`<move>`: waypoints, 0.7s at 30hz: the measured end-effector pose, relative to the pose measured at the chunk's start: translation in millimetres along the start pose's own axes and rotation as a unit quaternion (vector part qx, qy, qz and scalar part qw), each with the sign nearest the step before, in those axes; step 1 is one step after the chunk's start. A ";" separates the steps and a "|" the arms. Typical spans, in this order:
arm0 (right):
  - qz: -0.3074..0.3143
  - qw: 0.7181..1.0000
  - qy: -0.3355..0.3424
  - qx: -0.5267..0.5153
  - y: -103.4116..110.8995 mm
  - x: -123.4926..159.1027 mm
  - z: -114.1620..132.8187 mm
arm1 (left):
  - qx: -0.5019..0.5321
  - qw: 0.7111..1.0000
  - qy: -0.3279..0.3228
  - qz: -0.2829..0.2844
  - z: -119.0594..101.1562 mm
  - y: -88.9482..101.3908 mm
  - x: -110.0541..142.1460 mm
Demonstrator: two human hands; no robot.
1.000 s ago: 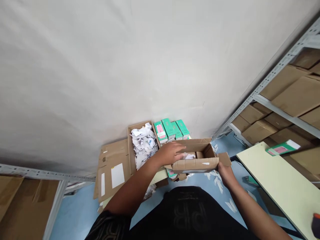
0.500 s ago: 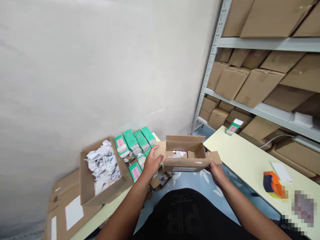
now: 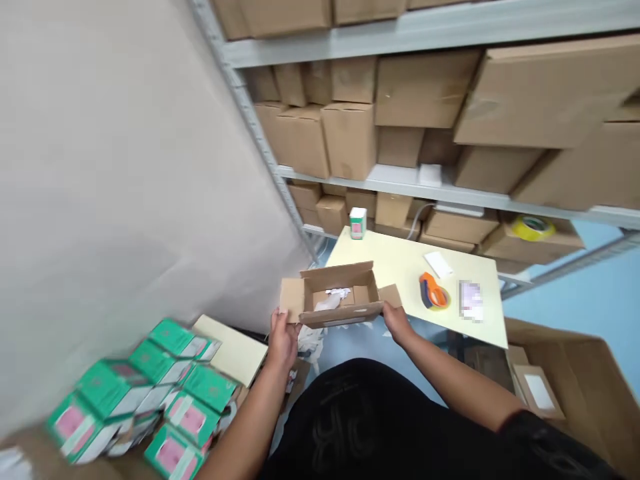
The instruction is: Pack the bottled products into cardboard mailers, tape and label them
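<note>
Between my hands is a small cardboard box (image 3: 345, 315), its top flaps raised and spread. Crumpled white paper (image 3: 330, 300) lies on the bottom inside it. My left hand (image 3: 283, 339) grips the flap at the box's left end, fingers closed on the cardboard. At the opposite end, my right hand (image 3: 397, 323) is closed on the right flap and corner. The box is held in the air above the floor, near the left edge of a pale yellow table (image 3: 400, 260).
On that table are a green and white carton (image 3: 358, 223), an orange tape dispenser (image 3: 433, 291) and a white card (image 3: 439, 264). Several green cartons (image 3: 170, 380) are stacked at lower left. Behind stands a metal shelf (image 3: 400, 175) full of cardboard boxes. A large open carton (image 3: 585, 373) stands at right.
My view has turned right, from the wall and paper-filled carton toward the shelf and the second table. Both hands still hold the box, now over beside that table.
</note>
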State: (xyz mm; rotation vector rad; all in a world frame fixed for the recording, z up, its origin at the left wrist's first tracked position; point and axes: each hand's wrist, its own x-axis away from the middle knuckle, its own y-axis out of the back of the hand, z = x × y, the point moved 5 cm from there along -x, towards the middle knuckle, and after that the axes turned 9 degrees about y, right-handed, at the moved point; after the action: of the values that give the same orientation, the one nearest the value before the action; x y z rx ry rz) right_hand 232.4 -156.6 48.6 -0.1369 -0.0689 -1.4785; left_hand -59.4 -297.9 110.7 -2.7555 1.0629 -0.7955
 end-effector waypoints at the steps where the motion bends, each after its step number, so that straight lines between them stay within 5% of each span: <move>1: -0.020 1.000 -0.004 0.007 6.1 -6.7 -4.2 | -0.012 1.000 0.018 0.009 3.5 -12.4 -6.0; 6: -0.087 0.996 -0.032 0.011 23.8 -34.8 -15.0 | -0.132 0.971 0.198 0.037 27.0 -65.3 -52.4; 14: -0.090 0.993 -0.070 -0.014 34.1 -85.7 -8.7 | -0.183 0.937 0.154 0.255 31.5 -142.4 -153.4; 18: -0.128 0.988 -0.089 -0.019 30.4 -111.8 -18.3 | -0.212 0.894 0.143 0.367 41.2 -163.9 -197.2; 21: -0.173 0.977 -0.124 -0.006 27.6 -128.9 -31.3 | -0.257 0.864 0.165 0.400 56.4 -171.8 -223.6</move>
State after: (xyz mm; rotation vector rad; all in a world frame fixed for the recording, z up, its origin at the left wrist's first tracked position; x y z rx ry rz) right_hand 246.8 -31.2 -0.5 -0.3323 -0.2990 -1.8037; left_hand -67.2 -29.5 7.8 -2.1126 2.5517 -0.9288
